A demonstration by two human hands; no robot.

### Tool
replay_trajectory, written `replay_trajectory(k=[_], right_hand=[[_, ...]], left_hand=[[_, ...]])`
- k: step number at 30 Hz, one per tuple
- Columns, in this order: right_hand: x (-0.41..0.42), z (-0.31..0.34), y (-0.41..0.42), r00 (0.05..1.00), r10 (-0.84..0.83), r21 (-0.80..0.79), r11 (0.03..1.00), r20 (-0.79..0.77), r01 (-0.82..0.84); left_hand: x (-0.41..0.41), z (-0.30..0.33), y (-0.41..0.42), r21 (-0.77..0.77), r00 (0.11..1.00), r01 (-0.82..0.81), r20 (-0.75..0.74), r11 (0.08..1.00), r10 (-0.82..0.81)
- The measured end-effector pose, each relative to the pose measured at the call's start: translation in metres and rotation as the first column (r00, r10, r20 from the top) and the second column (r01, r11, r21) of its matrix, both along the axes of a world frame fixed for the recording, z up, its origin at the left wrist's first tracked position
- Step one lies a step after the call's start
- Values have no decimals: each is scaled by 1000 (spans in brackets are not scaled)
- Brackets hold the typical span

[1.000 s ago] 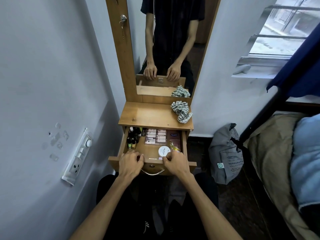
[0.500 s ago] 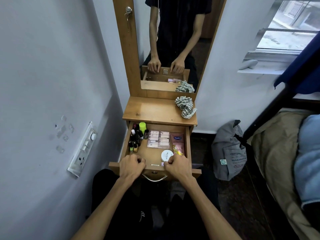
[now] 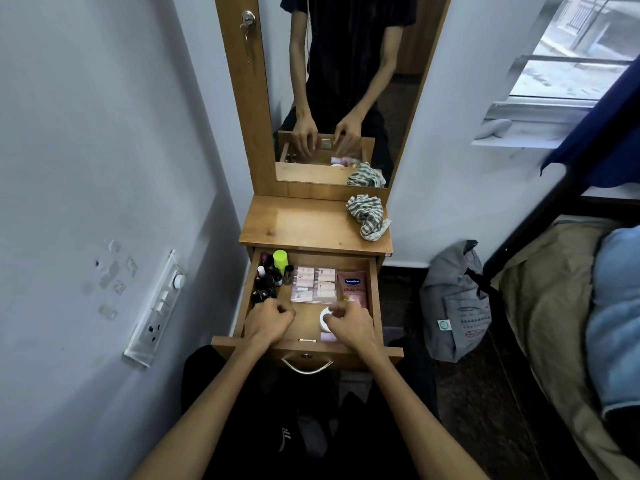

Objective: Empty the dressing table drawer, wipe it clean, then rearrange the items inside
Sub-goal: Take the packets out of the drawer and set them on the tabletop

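My left hand (image 3: 268, 322) is over the drawer's front left, fingers curled in, nothing visibly held. My right hand (image 3: 349, 325) is at front right, fingers bent down over the white round jar (image 3: 325, 318); can't tell whether it actually grips the jar or just touches it.

The drawer (image 3: 375, 299) is pulled well out of the wooden dressing table (image 3: 304, 225), full. Contents:
- back left: cluster of small dark bottles (image 3: 265, 284), one with a lime-green cap (image 3: 280, 259)
- middle: flat pack of pale pink tubes (image 3: 314, 284)
- right: pink Vaseline sachet (image 3: 352, 287), lying flat against the right wall
- front right: the jar, partly under my fingers, and something small and pink (image 3: 327, 337) just in front of it, too hidden to identify

Metal handle (image 3: 306, 365) hangs on the drawer front.

Checked cloth (image 3: 367, 216), crumpled, on the tabletop's right rear corner, against the mirror (image 3: 346, 81) base. Key in the lock (image 3: 248, 20) on the mirror frame.

Left wall: switch and socket panel (image 3: 156, 311). Grey bag (image 3: 455, 303) on the floor right of the table, bed (image 3: 561, 323) beyond it.
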State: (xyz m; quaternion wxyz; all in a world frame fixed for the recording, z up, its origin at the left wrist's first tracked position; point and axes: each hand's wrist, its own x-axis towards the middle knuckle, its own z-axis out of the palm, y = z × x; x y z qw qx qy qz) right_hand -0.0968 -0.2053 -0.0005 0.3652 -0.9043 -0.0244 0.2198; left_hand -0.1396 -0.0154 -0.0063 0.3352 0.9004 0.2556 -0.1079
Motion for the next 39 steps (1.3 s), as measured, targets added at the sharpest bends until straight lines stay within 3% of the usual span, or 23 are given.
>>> replay_trajectory(k=[4,14,21,30,39], right_hand=[[19,3,14,988,-78,177,979,-132,101],[36,-12,37,975,-133,215,962,-178,171],[44,-17,42,959,-206,239,938,-197,251],[44,-6,33,909,-408,169,893,-86,417],[43,-12,28,831,-525,260,789,-183,556]], left_hand=[[21,-6,-8,-106,1000,-21,4,994,22],[44,-21,-20,-395,986,-150,4,906,165],[51,-21,-20,-473,963,-231,12,850,269],[50,-17,-20,-502,936,-278,50,819,349],[39,-5,-26,-571,874,-333,112,750,473]])
